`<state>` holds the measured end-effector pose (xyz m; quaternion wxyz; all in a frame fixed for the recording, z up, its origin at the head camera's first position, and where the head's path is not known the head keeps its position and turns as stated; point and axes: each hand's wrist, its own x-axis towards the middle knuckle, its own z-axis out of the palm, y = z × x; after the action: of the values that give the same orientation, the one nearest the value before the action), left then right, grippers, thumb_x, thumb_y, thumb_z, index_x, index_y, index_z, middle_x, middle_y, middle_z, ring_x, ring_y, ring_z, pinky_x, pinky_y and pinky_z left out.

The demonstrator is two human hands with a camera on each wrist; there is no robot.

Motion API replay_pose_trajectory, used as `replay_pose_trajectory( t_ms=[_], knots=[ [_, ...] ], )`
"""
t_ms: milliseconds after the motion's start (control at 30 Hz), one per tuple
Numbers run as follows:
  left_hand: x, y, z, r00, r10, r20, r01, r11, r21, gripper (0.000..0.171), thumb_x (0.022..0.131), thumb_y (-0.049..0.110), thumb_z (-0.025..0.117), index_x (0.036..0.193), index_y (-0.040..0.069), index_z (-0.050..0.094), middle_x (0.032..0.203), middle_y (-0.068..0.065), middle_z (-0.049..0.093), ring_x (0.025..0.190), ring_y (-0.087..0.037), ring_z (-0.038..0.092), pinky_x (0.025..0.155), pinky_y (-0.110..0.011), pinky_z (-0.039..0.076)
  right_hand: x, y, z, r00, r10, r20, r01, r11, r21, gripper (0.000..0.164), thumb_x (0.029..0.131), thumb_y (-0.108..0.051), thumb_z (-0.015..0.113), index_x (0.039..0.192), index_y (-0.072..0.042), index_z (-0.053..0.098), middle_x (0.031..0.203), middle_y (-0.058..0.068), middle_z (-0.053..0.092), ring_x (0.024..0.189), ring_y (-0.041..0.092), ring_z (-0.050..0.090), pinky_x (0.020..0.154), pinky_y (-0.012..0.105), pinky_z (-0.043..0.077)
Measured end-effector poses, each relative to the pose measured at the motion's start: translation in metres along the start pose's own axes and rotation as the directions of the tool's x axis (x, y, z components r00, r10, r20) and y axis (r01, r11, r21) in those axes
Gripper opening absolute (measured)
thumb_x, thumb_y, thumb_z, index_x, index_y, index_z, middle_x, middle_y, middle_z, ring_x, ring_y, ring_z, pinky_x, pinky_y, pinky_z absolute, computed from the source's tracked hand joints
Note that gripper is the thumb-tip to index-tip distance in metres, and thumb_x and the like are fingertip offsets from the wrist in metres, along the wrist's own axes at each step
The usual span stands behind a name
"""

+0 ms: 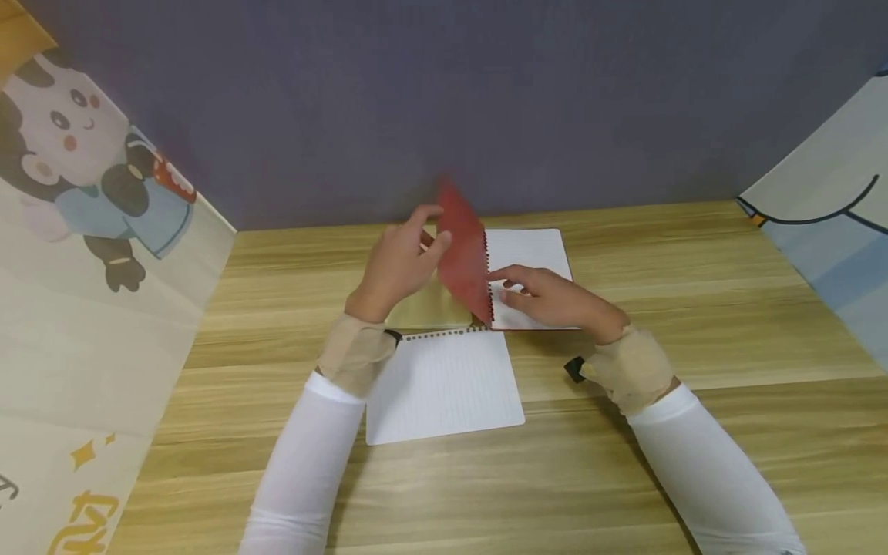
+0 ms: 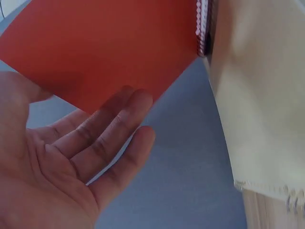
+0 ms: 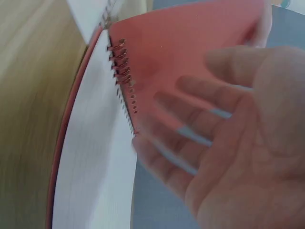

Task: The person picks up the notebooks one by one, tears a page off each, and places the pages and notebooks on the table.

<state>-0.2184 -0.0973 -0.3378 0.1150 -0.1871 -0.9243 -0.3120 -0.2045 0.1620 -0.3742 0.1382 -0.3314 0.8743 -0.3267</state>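
A red-covered spiral notebook point(image 1: 530, 248) lies open, a white lined page showing on its right side. Its red cover point(image 1: 463, 254) stands tilted up from the coil binding point(image 3: 121, 67). My left hand point(image 1: 398, 262) holds the cover's free edge between thumb and fingers point(image 2: 136, 107). Over the lined page, beside the coil, is my right hand point(image 1: 544, 297), its fingers point(image 3: 188, 107) spread and loosely bent, holding nothing. A second spiral notebook point(image 1: 444, 389) lies open nearer to me, its lined page in front and its pale yellow cover point(image 1: 423, 312) behind, partly under my left hand.
The notebooks lie on a wood-grain table point(image 1: 590, 478). A dark grey-blue panel point(image 1: 486, 100) rises along its back edge. Cartoon-printed panels stand at the left point(image 1: 125, 185) and right point(image 1: 832, 200). Both wrists carry tan wraps with small black pieces.
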Motion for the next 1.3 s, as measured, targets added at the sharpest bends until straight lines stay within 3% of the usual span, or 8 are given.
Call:
replay_pose_trajectory(
  t_ms=[167, 333, 600, 733, 900, 1033, 1167, 1300],
  knots=[
    [0.0, -0.013, -0.006, 0.999, -0.038, 0.018, 0.037, 0.996, 0.078, 0.035, 0.086, 0.022, 0.053, 0.121, 0.018, 0.053, 0.069, 0.007, 0.054, 0.052, -0.012, 0.047, 0.051, -0.029, 0.037, -0.002, 0.014, -0.003, 1.0, 0.021, 0.008, -0.02, 0.991, -0.131, 0.043, 0.095, -0.03, 0.045, 0.132, -0.006, 0.044, 0.134, 0.011, 0.043, 0.124, 0.027, 0.036, 0.099, 0.038, 0.026],
    [0.0, -0.026, -0.006, 0.994, -0.092, 0.066, 0.078, 0.978, 0.191, 0.025, 0.084, 0.02, 0.055, 0.109, 0.017, 0.06, 0.065, 0.002, 0.05, 0.058, -0.017, 0.045, 0.055, -0.033, 0.036, -0.004, 0.022, -0.005, 0.997, 0.072, 0.024, -0.066, 0.977, -0.202, 0.049, 0.09, -0.033, 0.053, 0.13, -0.006, 0.045, 0.138, 0.014, 0.038, 0.127, 0.033, 0.03, 0.101, 0.041, 0.021],
    [-0.003, -0.041, -0.002, 0.966, -0.206, 0.153, 0.148, 0.933, 0.327, 0.025, 0.084, 0.024, 0.056, 0.108, 0.017, 0.061, 0.096, 0.002, 0.06, 0.089, -0.021, 0.056, 0.067, -0.037, 0.043, -0.003, 0.022, 0.002, 0.982, 0.186, 0.042, -0.168, 0.948, -0.269, 0.066, 0.078, -0.046, 0.066, 0.129, -0.008, 0.048, 0.142, 0.014, 0.032, 0.129, 0.035, 0.024, 0.101, 0.043, 0.023],
    [-0.004, -0.048, 0.0, 0.955, -0.231, 0.185, 0.15, 0.917, 0.371, 0.027, 0.084, 0.025, 0.056, 0.109, 0.017, 0.062, 0.1, -0.001, 0.062, 0.092, -0.024, 0.058, 0.068, -0.039, 0.042, -0.002, 0.019, 0.003, 0.98, 0.193, 0.037, -0.174, 0.94, -0.294, 0.074, 0.072, -0.053, 0.069, 0.127, -0.008, 0.049, 0.143, 0.014, 0.031, 0.129, 0.036, 0.024, 0.1, 0.043, 0.025],
    [-0.006, -0.054, 0.004, 0.929, -0.281, 0.239, 0.176, 0.907, 0.384, 0.03, 0.085, 0.026, 0.056, 0.113, 0.017, 0.059, 0.102, -0.001, 0.061, 0.093, -0.024, 0.057, 0.069, -0.038, 0.042, 0.0, 0.018, 0.006, 0.98, 0.199, 0.027, -0.179, 0.926, -0.331, 0.078, 0.068, -0.057, 0.069, 0.126, -0.01, 0.05, 0.143, 0.012, 0.032, 0.128, 0.035, 0.027, 0.099, 0.042, 0.027],
    [-0.008, -0.053, 0.008, 0.92, -0.319, 0.229, 0.206, 0.889, 0.409, 0.031, 0.085, 0.025, 0.054, 0.114, 0.015, 0.057, 0.105, -0.007, 0.059, 0.096, -0.029, 0.054, 0.069, -0.041, 0.043, 0.002, 0.018, 0.01, 0.983, 0.185, -0.011, -0.176, 0.909, -0.378, 0.079, 0.066, -0.062, 0.068, 0.123, -0.01, 0.053, 0.138, 0.011, 0.038, 0.123, 0.034, 0.034, 0.097, 0.041, 0.029],
    [-0.008, -0.044, 0.016, 0.932, -0.285, 0.224, 0.162, 0.88, 0.447, 0.039, 0.084, 0.03, 0.054, 0.118, 0.01, 0.054, 0.117, -0.019, 0.05, 0.108, -0.037, 0.045, 0.081, -0.045, 0.04, 0.004, 0.013, 0.014, 0.987, 0.153, -0.056, -0.162, 0.895, -0.417, 0.081, 0.064, -0.067, 0.066, 0.117, -0.007, 0.056, 0.128, 0.011, 0.048, 0.115, 0.034, 0.043, 0.094, 0.041, 0.033],
    [-0.005, -0.026, 0.031, 0.932, -0.172, 0.32, 0.041, 0.925, 0.377, 0.051, 0.087, 0.039, 0.053, 0.13, 0.012, 0.047, 0.135, -0.018, 0.038, 0.126, -0.037, 0.031, 0.095, -0.046, 0.03, 0.006, 0.008, 0.019, 0.989, 0.11, -0.102, -0.145, 0.866, -0.478, 0.078, 0.063, -0.07, 0.064, 0.108, -0.006, 0.06, 0.112, 0.009, 0.054, 0.099, 0.031, 0.051, 0.085, 0.04, 0.039]
  ],
)
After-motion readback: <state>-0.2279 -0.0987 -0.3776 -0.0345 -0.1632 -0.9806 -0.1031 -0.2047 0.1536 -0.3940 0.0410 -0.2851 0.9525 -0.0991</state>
